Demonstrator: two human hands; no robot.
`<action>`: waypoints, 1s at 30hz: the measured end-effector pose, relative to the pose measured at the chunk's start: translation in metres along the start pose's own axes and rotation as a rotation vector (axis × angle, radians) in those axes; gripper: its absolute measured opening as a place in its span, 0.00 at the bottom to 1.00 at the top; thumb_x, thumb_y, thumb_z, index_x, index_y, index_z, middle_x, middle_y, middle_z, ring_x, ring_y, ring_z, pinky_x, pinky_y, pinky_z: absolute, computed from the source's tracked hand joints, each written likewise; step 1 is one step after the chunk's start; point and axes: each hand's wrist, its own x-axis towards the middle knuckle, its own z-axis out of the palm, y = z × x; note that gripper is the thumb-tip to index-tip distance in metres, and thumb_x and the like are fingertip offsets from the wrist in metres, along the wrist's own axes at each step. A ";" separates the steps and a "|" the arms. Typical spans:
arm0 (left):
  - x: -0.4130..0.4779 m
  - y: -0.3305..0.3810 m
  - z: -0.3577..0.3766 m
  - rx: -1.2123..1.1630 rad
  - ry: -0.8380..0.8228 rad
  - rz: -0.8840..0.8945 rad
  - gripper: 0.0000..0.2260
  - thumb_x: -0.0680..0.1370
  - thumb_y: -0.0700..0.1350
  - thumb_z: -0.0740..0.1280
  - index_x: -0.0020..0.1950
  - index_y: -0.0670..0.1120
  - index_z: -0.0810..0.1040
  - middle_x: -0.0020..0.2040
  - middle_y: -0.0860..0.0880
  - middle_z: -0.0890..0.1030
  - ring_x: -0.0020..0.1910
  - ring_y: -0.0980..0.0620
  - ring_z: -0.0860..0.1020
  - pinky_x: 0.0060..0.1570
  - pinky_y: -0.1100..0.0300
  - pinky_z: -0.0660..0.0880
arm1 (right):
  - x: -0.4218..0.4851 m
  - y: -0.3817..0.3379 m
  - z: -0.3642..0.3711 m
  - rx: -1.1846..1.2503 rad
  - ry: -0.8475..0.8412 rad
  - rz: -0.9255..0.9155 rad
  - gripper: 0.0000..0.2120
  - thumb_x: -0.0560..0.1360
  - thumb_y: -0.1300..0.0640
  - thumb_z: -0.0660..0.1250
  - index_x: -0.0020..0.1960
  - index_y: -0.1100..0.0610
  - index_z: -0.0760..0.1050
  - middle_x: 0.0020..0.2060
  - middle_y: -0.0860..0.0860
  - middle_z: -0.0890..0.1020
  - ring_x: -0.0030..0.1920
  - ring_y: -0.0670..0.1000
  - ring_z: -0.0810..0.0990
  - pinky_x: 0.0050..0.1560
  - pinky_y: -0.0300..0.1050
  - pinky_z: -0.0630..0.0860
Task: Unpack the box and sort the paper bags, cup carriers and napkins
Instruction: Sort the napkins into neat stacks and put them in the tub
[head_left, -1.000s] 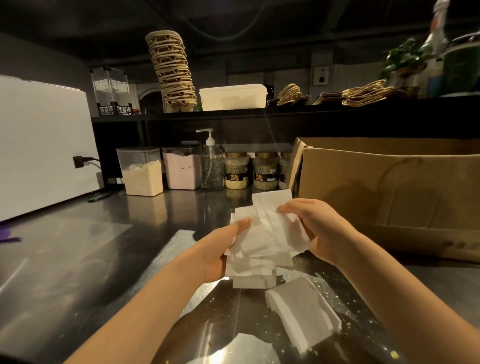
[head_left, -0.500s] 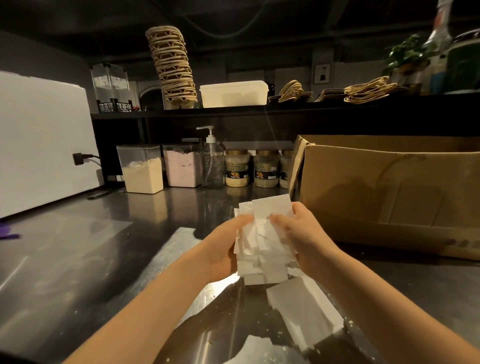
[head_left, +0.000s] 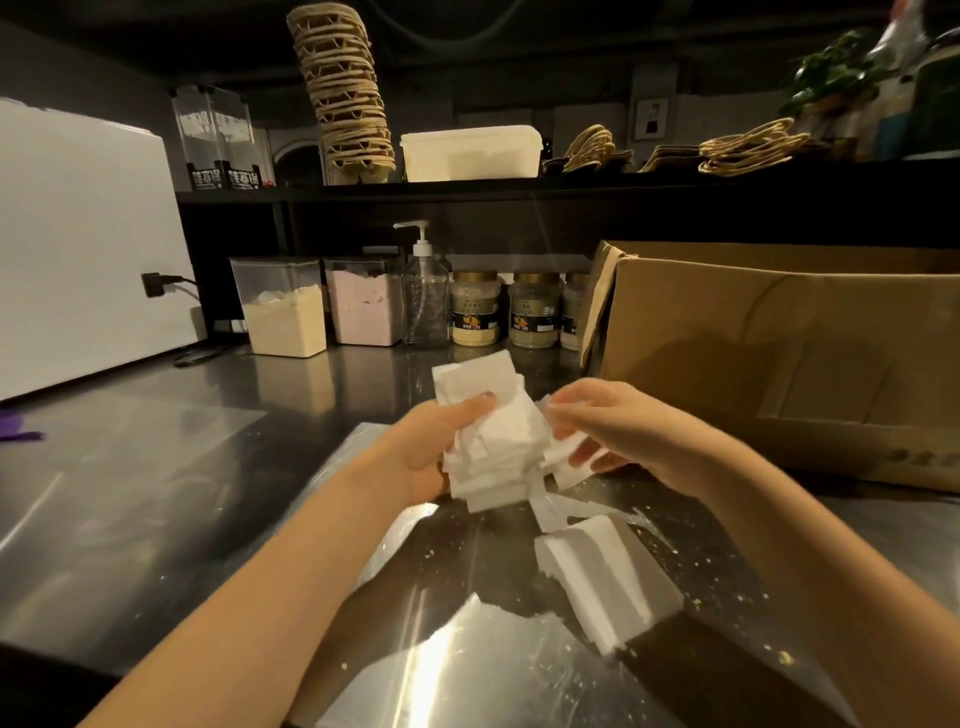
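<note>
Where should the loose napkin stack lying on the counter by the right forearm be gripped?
Probably take the napkin stack across its short width, near its middle, from above: it lies flat and fanned on the counter, so a grip pinching both long edges squeezes the sheets together. Left hand and right hand hold the napkin bundle.

Nothing reads clearly: white characters on black bands of the clear case (head_left: 215, 140) on the shelf (head_left: 519, 188), labels on the jars (head_left: 475, 309) and print on the cardboard box (head_left: 779, 353) all blur.
</note>
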 end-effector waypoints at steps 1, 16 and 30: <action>0.000 0.003 -0.003 -0.020 0.040 -0.005 0.08 0.79 0.42 0.66 0.57 0.42 0.78 0.46 0.43 0.85 0.43 0.45 0.83 0.39 0.51 0.82 | -0.003 0.002 -0.004 -0.045 -0.112 0.016 0.16 0.78 0.46 0.63 0.60 0.53 0.74 0.53 0.52 0.80 0.46 0.50 0.79 0.50 0.45 0.78; -0.001 0.011 -0.012 -0.116 0.196 -0.004 0.03 0.79 0.39 0.67 0.51 0.45 0.75 0.47 0.44 0.82 0.45 0.46 0.80 0.42 0.51 0.77 | -0.006 0.014 -0.005 -0.428 -0.384 0.014 0.05 0.76 0.57 0.68 0.51 0.50 0.73 0.44 0.46 0.76 0.41 0.45 0.75 0.35 0.33 0.73; 0.001 -0.001 -0.007 0.121 0.009 0.053 0.09 0.79 0.42 0.67 0.59 0.45 0.77 0.49 0.45 0.84 0.45 0.47 0.83 0.40 0.52 0.82 | 0.001 0.002 -0.013 0.272 0.146 -0.205 0.06 0.73 0.64 0.69 0.50 0.58 0.75 0.48 0.54 0.82 0.49 0.52 0.79 0.41 0.38 0.75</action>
